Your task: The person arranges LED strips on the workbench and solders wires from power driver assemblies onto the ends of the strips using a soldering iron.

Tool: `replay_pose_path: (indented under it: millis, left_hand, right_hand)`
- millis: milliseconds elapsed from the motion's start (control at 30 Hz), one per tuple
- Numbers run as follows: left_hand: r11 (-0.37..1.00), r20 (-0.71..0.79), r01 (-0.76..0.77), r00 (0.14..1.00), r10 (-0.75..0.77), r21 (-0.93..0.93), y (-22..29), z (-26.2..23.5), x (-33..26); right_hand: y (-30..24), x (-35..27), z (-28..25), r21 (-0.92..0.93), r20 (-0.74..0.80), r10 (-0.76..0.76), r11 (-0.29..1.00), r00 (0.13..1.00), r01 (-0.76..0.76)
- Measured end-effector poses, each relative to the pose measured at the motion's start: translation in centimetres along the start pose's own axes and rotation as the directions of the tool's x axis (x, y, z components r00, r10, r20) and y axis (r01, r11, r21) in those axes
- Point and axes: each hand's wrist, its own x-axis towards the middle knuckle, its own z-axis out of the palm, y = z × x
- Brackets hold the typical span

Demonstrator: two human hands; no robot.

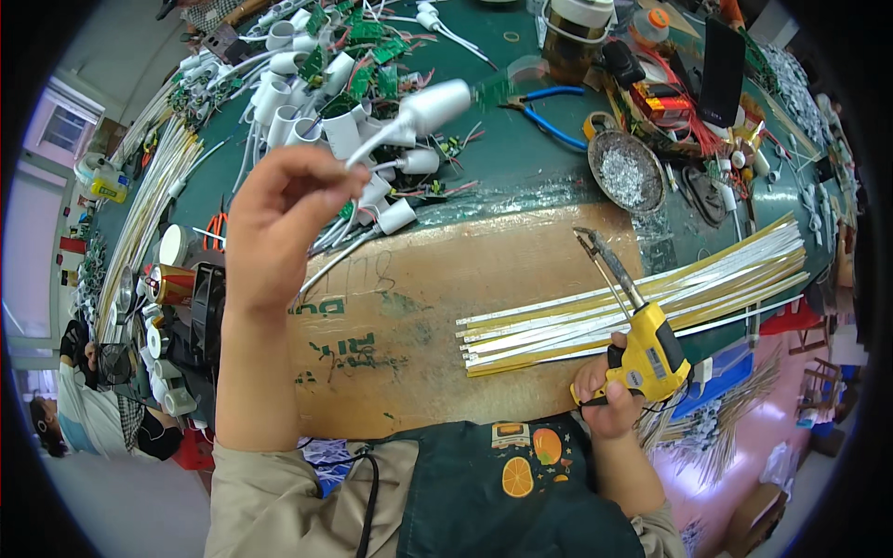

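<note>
A person's left hand [279, 223], raised above the cluttered green surface [521, 167], holds its grip pinched on the thin white cable of a white cylindrical plug piece [435, 105], which hangs in the air just up and to the right of the fingertips. Beneath and beyond that grip lies a heap of similar white pieces and small green circuit boards [335, 84] (wires tangled among them). The right hand [609, 386], low and near the body, has its grip closed around the handle of a yellow soldering gun [646, 349], whose metal tip points up and away from the hand. Just left of that grip, a bundle of long white and yellow strips [642, 298] rests on a sheet of brown cardboard [437, 307]. Farther beyond the gun sit blue-handled pliers [549, 112] and a round metal dish [625, 169].
</note>
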Motion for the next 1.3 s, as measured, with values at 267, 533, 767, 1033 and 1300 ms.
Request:
replay_pose_path:
  millis: [267,533,767,1033,1300]
  left_hand:
    - [0.487,0.252,0.089,0.767,-0.59,0.869,0.1,-2.4,-8.1]
    - [0.614,0.4,-0.265,0.912,-0.091,0.743,-2.3,5.4,-8.7]
    - [0.676,0.447,-0.259,0.887,-0.117,0.69,-6.1,8.4,-8.1]
    - [0.628,0.398,-0.302,0.917,-0.014,0.717,-5.8,5.6,-8.6]
    - [0.596,0.416,-0.355,0.909,0.038,0.721,-6.4,5.3,-10.2]
  right_hand:
    - [-0.3,0.3,0.5,-0.004,0.023,0.003,1.0,1.0,-0.003]
    - [-0.5,0.3,0.6,-0.046,0.022,0.028,0.999,0.999,-0.027]
    - [-0.2,0.2,0.9,-0.09,0.018,0.002,0.996,1.0,0.0]
    - [-0.7,-0.4,1.3,-0.116,0.065,0.09,0.99,0.994,-0.082]
    - [-1.6,-2.5,2.2,-0.311,0.229,0.375,0.903,0.898,-0.298]
